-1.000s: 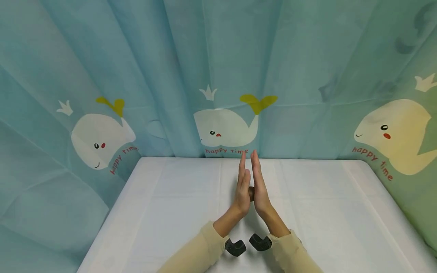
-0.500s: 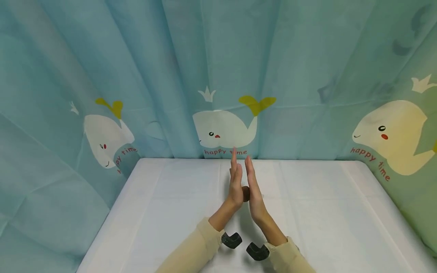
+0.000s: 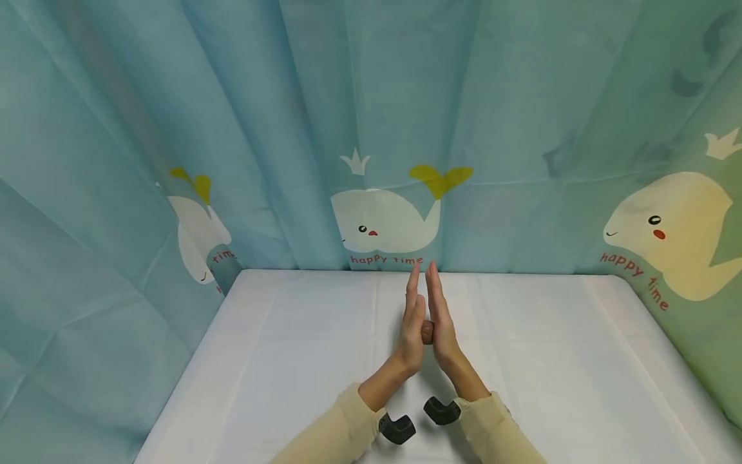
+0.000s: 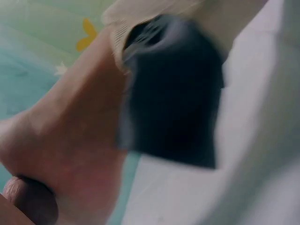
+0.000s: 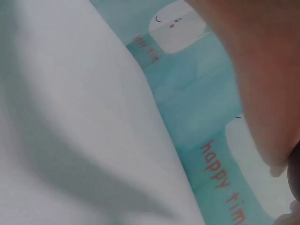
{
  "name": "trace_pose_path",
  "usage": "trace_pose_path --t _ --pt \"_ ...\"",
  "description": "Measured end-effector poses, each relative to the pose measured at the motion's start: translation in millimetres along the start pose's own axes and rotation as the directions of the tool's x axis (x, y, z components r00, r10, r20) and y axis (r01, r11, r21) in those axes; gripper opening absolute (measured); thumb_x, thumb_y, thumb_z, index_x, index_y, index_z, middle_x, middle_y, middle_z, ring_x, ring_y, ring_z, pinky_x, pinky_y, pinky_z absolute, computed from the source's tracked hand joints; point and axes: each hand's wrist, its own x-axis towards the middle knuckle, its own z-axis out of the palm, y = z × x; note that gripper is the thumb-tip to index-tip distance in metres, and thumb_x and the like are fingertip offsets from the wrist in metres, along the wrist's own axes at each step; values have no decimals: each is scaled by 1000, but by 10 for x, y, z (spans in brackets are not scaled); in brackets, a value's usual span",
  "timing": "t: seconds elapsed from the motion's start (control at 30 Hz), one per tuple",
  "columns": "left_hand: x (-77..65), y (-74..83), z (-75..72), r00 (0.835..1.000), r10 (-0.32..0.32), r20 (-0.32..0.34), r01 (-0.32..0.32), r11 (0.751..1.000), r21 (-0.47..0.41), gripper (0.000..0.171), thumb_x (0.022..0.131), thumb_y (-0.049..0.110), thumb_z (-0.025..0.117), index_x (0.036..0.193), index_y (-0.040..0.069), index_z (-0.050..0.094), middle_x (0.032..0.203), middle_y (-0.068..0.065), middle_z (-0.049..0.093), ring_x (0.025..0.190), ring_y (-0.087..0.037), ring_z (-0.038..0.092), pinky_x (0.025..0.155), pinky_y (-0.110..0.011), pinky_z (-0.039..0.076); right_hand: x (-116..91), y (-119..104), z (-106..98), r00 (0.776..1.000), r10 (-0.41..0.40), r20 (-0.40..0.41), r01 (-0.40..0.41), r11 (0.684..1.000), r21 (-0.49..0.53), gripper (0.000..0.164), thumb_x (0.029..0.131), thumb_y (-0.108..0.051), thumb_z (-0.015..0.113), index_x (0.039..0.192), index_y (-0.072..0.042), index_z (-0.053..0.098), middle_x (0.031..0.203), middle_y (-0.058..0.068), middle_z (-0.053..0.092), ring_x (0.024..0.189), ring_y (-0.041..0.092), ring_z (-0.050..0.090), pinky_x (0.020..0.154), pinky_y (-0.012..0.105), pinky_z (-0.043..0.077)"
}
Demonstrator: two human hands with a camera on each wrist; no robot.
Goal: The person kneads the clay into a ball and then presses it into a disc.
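A small brown ball sits between my two palms above the white table. My left hand presses it from the left, its fingers straight and pointing forward. From the right, the flat palm of my right hand bears against it, with those fingers straight too. Toward the tips the hands come close together. The left wrist view shows the ball low at the left, partly hidden by a hand. Only an edge of the dark ball shows in the right wrist view.
The white-covered table spreads on both sides of the hands. A blue-green curtain with printed whales hangs behind it and at both sides. Black wrist cameras stick out from the beige sleeves.
My palms have slid against each other: the left hand went forward and then back, the right the opposite way, with the ball between them. The curtain at the left has shifted, covering more of its whale.
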Motion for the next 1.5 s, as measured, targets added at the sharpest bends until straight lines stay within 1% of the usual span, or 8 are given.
trace_pose_path --t 0.1,0.47,0.57,0.7,0.83,1.03,1.3,1.5 --pt "57 30 -37 999 33 -25 -34 999 -21 62 110 35 20 167 17 5 172 4 5 157 -14 4 125 -47 6 -54 22 37 999 -15 38 15 1000 14 57 113 -45 10 167 -28 3 172 -4 2 158 16 -1 111 18 22" --pt "149 -105 -68 1000 -12 21 12 1000 -1 61 111 36 20 167 19 3 173 0 2 155 -10 4 124 -45 6 -87 -192 72 992 -117 44 120 990 -78 55 113 -40 9 167 -30 3 172 -10 2 156 12 -3 121 51 3" --pt "42 -87 4 997 -42 59 43 999 -19 61 111 38 20 167 20 4 172 -1 6 113 -3 54 96 -31 42 1 -191 -28 995 -102 12 102 990 -96 54 112 -43 9 166 -35 2 171 -12 3 156 10 -3 120 51 4" --pt "-14 -10 47 998 -24 52 27 999 -39 62 110 40 19 167 22 4 172 -1 6 113 -1 54 98 -32 41 52 -101 -104 998 -62 15 63 996 -65 55 112 -45 8 166 -35 2 171 -10 0 157 12 -3 122 51 -2" --pt "70 51 14 999 42 24 -42 999 -10 64 109 43 19 167 20 3 173 0 2 157 -12 2 124 -52 2 -23 -1 -60 999 -38 37 39 999 -16 58 112 -45 8 167 -26 2 173 -4 -2 158 16 -3 124 49 -2" --pt "191 -66 -53 999 45 3 -45 997 58 60 111 39 21 167 24 5 173 4 4 157 -14 4 124 -53 5 -133 -74 52 992 -108 66 109 994 -13 58 113 -42 7 167 -22 -1 173 -4 -3 157 17 -7 123 32 1" --pt "-56 -111 57 997 -46 61 47 999 -14 60 110 39 21 167 25 6 173 0 2 104 -5 45 90 -24 37 -1 -217 -86 991 -129 36 133 979 -157 56 113 -39 11 167 -26 2 173 -5 0 157 14 -4 121 53 -1" --pt "-29 34 81 998 14 55 -15 1000 17 63 109 41 21 167 19 7 173 0 3 149 -12 25 120 -38 21 14 -86 -127 998 -56 24 56 998 -34 56 113 -39 8 167 -25 2 172 -6 -3 157 16 -6 124 40 1"
